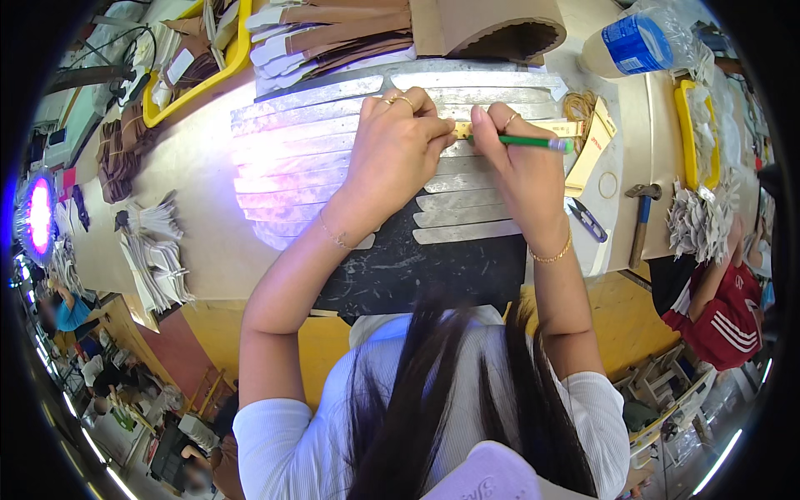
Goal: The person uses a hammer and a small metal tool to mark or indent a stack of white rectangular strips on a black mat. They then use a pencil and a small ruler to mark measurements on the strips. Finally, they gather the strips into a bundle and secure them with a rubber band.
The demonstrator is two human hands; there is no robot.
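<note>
My left hand (pixel 398 137) is closed, with thumb and fingertips pinching the left end of a narrow yellow measuring strip (pixel 462 130). My right hand (pixel 525 167) grips a green pencil (pixel 535 142), its eraser end pointing right; its tip is hidden near the fingers. The yellow strip runs rightward behind the right hand's knuckles. Beneath both hands lie rows of long pale grey strips (pixel 292 129), side by side in two columns. They rest on a black mat (pixel 417 275), bare toward my body. Just right of my right hand is a yellow flat template (pixel 593 146).
Right of the strips lie rubber bands (pixel 581 106), thread snips (pixel 588 219) and a hammer (pixel 642 221). A blue-labelled bottle (pixel 629 46) stands at the back right. Brown straps (pixel 342 17) are stacked behind; yellow trays (pixel 242 54) and white bundles (pixel 154 258) flank the table.
</note>
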